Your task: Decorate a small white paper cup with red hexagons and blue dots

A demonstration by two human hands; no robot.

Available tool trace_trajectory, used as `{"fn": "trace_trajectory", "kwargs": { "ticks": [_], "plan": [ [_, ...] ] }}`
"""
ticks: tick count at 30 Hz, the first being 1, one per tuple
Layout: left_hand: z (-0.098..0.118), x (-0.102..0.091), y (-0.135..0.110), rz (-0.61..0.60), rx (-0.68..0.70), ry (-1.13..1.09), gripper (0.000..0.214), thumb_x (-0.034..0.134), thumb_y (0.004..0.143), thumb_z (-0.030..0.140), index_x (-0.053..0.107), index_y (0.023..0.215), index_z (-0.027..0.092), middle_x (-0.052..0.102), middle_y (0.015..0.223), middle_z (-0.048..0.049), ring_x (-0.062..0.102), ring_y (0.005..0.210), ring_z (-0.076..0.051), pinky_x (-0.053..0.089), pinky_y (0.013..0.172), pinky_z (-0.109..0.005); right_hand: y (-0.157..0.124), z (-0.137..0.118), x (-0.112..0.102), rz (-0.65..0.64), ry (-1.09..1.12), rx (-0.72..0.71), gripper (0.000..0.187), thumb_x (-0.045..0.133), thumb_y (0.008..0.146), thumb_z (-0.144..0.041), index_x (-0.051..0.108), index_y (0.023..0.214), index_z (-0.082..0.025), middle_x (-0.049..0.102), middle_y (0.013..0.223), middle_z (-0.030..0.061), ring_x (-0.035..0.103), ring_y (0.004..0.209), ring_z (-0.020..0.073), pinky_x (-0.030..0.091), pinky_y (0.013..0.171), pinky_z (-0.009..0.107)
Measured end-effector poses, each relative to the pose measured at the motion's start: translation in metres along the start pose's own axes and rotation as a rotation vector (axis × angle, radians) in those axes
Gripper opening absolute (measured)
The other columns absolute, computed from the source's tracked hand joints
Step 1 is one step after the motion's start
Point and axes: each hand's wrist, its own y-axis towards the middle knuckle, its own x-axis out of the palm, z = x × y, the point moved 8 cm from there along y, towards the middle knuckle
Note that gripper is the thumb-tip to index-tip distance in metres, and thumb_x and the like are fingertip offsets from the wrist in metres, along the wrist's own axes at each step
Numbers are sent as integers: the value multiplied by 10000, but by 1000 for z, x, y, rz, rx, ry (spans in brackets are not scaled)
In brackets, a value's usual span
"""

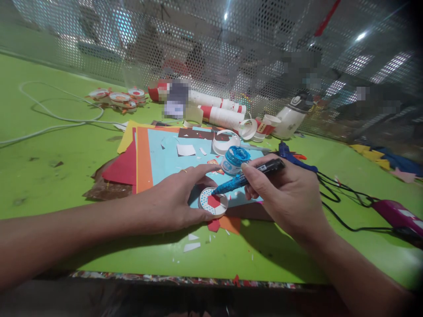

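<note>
Between the thumb and fingers of my left hand (180, 200) is a round white paper disc (223, 207), which looks like a cut-off cup base. A red hexagon (214, 201) sits at its centre, with lines running outward and blue dots on the left sections. My right hand (289, 191) grips a black marker (269, 167) slantwise. Blue paint coats the marker's lower part, and its tip meets the disc's top near the hexagon. Just behind stands an uncapped jar of blue paint (231, 166), its rim smeared blue.
Coloured paper sheets (158, 165) and white scraps (192, 247) lie around the disc. Stacked paper cups (224, 119), decorated discs (120, 99) and a white flask (292, 116) are at the back. A blue glue gun (295, 159) and black cables lie to the right.
</note>
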Motion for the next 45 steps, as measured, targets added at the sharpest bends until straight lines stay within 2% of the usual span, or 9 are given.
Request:
{"fn": "trace_trajectory", "kwargs": {
  "ticks": [8, 14, 18, 24, 26, 32, 38, 42, 45],
  "plan": [
    [0, 0, 1, 9, 22, 36, 811, 735, 753, 336, 353, 1463, 245, 639, 1300, -101, 593, 1176, -298, 451, 981, -437, 0, 3, 3, -17, 4, 18, 270, 662, 875, -384, 630, 689, -190, 573, 516, -41, 503, 481, 89, 430, 480, 210],
    [0, 0, 0, 9, -6, 60, 845, 733, 737, 362, 348, 1474, 213, 612, 1322, -141, 571, 1195, -336, 449, 978, -466, 0, 10, 6, -26, 61, 80, 335, 667, 860, -455, 613, 675, -180, 571, 501, -39, 511, 458, 92, 426, 472, 226],
    [5, -1, -1, -3, 40, 56, 828, 703, 767, 345, 322, 1492, 223, 609, 1330, -138, 576, 1189, -326, 445, 978, -461, 1, 12, 7, -44, 103, 83, 317, 665, 867, -435, 608, 686, -182, 571, 504, -44, 520, 453, 87, 441, 480, 227],
    [1, -1, 3, 13, 31, 62, 850, 735, 723, 326, 346, 1472, 220, 648, 1267, -125, 599, 1144, -313, 458, 949, -432, 4, 11, -17, 165, 184, 75, 323, 671, 868, -426, 605, 664, -185, 552, 475, -55, 525, 420, 82, 432, 439, 220],
    [-1, -2, 3, 31, 19, 67, 859, 744, 703, 309, 358, 1463, 207, 648, 1243, -126, 607, 1113, -307, 465, 933, -426, 5, 12, -20, 187, 209, 82, 305, 679, 862, -428, 617, 689, -184, 545, 467, -61, 508, 403, 78, 419, 418, 217],
    [1, -2, 4, 34, 36, 57, 862, 752, 710, 330, 355, 1462, 188, 647, 1203, -130, 614, 1053, -297, 477, 902, -424, 4, 25, -5, 4, 442, 186, 232, 686, 865, -413, 685, 868, -182, 560, 481, -60, 506, 427, 94, 449, 448, 242],
    [1, -1, 0, 18, 11, 60, 893, 783, 692, 370, 355, 1459, 211, 645, 1234, -122, 614, 1088, -313, 485, 912, -429, 8, 37, 2, -139, 639, 372, 230, 740, 809, -395, 675, 829, -175, 560, 473, -54, 533, 428, 110, 435, 423, 242],
    [2, -3, -3, 7, 0, 26, 882, 764, 724, 344, 333, 1480, 204, 599, 1342, -132, 599, 1140, -315, 466, 964, -442, 8, 33, -1, -198, 610, 325, 104, 717, 830, -277, 694, 873, -185, 585, 540, -50, 570, 491, 117, 476, 492, 260],
    [2, -3, -3, -17, 5, -23, 850, 728, 759, 317, 311, 1492, 211, 604, 1338, -130, 604, 1140, -303, 461, 969, -438, 6, 31, -2, -228, 533, 272, 98, 695, 853, -266, 702, 910, -187, 602, 564, -45, 585, 521, 120, 495, 536, 267]
  ]
}}
